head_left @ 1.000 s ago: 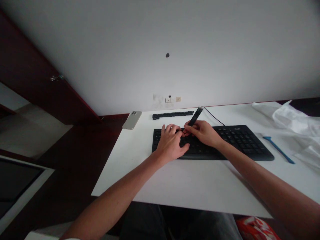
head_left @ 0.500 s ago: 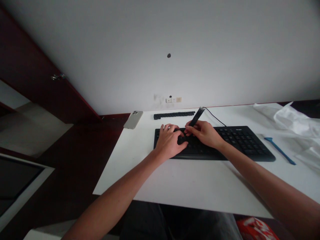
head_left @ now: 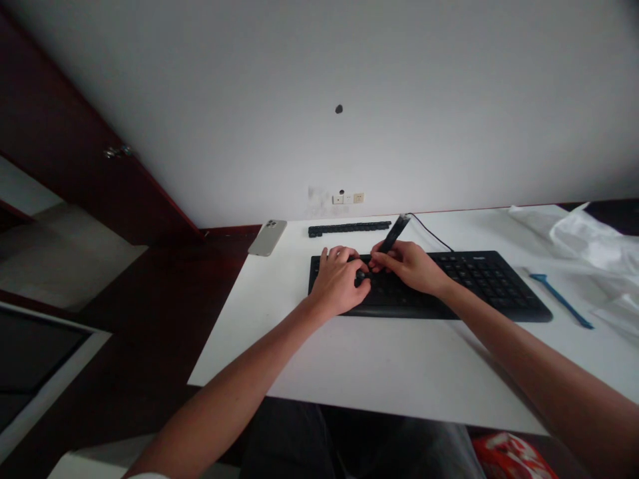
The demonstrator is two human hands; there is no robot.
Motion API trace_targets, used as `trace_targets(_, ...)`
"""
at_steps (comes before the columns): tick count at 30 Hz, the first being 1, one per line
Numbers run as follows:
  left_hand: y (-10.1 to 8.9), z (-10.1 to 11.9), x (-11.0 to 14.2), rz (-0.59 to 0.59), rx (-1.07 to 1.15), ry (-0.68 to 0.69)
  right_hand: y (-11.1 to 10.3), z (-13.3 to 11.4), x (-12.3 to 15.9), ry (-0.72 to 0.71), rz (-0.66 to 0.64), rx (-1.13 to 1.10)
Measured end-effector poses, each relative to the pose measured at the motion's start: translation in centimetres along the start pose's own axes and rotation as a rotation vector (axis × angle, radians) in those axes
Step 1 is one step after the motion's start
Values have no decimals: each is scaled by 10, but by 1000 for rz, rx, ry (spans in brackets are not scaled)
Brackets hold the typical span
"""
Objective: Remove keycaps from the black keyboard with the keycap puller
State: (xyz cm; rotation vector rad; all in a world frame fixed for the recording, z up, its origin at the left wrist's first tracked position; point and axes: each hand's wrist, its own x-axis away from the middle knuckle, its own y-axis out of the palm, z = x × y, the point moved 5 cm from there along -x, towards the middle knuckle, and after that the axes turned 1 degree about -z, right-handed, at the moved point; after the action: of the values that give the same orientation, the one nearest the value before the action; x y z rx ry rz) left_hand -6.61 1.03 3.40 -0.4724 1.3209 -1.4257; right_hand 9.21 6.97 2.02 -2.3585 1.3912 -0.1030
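A black keyboard (head_left: pixel 479 283) lies across the white table (head_left: pixel 379 359). My left hand (head_left: pixel 338 286) rests on the keyboard's left part, fingers curled, thumb and forefinger pinched on a small dark piece that looks like a keycap (head_left: pixel 360 277). My right hand (head_left: pixel 412 267) is beside it, closed on a slim black stick-like tool (head_left: pixel 394 234) that slants up and away from the keys. The tool's lower tip is hidden between my hands.
A row of black keycaps (head_left: pixel 348 229) lies behind the keyboard, a phone (head_left: pixel 268 237) face down at the table's far left corner. A blue tool (head_left: pixel 562 301) and white plastic sheeting (head_left: pixel 589 246) lie right. The keyboard cable (head_left: pixel 429 233) runs toward the wall.
My left hand has drawn its fingers in and pinched a small dark piece near the tool's tip. My right hand and tool have barely shifted.
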Motion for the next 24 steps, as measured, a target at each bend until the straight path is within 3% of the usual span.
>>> trace_targets(9, -5, -8, 1, 8, -27, -39, 4, -18, 7, -103, -2, 326)
trace_targets(14, -3, -13, -1, 18, -13, -30, 5, -23, 9, -99, -51, 374)
trace_targets(19, 5, -13, -2, 10, 31, -10, 0, -20, 7, -121, -89, 290)
trace_targets(24, 11, -14, -5, 26, 84, -6, -4, -13, 3, -123, -168, 7)
